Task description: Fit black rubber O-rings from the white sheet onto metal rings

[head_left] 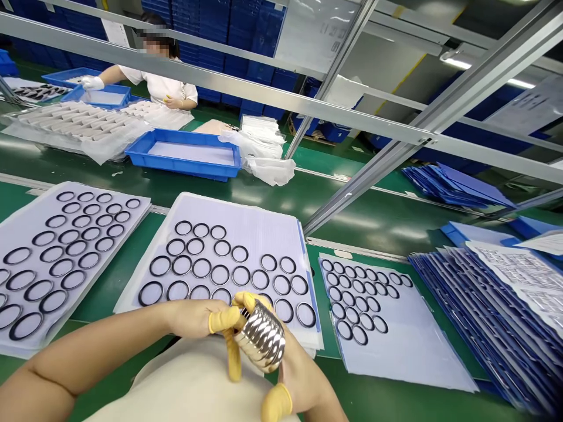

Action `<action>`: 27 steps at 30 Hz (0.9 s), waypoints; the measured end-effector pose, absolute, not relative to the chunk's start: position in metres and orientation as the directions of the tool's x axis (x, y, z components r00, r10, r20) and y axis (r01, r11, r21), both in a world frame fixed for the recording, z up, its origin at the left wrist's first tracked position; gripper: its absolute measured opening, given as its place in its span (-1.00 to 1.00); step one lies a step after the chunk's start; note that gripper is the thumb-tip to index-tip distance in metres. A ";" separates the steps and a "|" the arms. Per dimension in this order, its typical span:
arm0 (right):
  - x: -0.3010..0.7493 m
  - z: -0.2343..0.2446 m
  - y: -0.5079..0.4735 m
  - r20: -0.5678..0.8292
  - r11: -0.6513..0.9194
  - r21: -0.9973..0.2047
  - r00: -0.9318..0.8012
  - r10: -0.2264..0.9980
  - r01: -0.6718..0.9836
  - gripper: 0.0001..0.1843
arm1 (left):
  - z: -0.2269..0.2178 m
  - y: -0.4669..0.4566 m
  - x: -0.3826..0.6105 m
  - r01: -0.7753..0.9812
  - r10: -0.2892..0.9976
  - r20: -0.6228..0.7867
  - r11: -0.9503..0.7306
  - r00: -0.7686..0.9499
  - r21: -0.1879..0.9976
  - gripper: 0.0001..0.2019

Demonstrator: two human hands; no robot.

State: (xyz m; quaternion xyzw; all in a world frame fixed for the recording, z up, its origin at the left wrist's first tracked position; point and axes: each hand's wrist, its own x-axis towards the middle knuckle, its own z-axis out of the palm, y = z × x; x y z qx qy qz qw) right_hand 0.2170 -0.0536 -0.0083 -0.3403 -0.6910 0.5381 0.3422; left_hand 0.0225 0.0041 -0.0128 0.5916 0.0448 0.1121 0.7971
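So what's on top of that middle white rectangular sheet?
Round black-rimmed rings. The left hand, right hand and shiny metal ring stack partly hide the sheet, so I can't see what's behind them.

Stacked shiny rings [263, 339] between both hands [193, 318]

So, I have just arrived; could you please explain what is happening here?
A person wearing yellow finger covers has a stack of shiny metal rings in the right hand; the left hand touches its end. Other rings lie flat on white sheets on the green worktop. Across from them, a co-worker has a gloved hand at a blue tray.
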 end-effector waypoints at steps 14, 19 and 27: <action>0.207 -0.020 -0.070 0.149 0.175 -0.984 -0.360 0.921 0.039 -0.58 | 0.015 0.008 0.025 0.111 0.563 0.252 -0.531 0.787 0.840 -0.75; 0.206 -0.021 -0.067 0.012 -0.104 -0.972 -0.486 0.874 -0.212 -0.74 | 0.010 0.007 0.027 0.171 0.557 0.330 -0.665 0.762 0.727 -0.76; 0.204 -0.026 -0.068 0.014 -0.301 -0.865 -0.618 0.786 -0.402 -0.61 | 0.005 0.009 0.032 0.130 0.483 0.383 -0.737 0.788 0.663 -0.87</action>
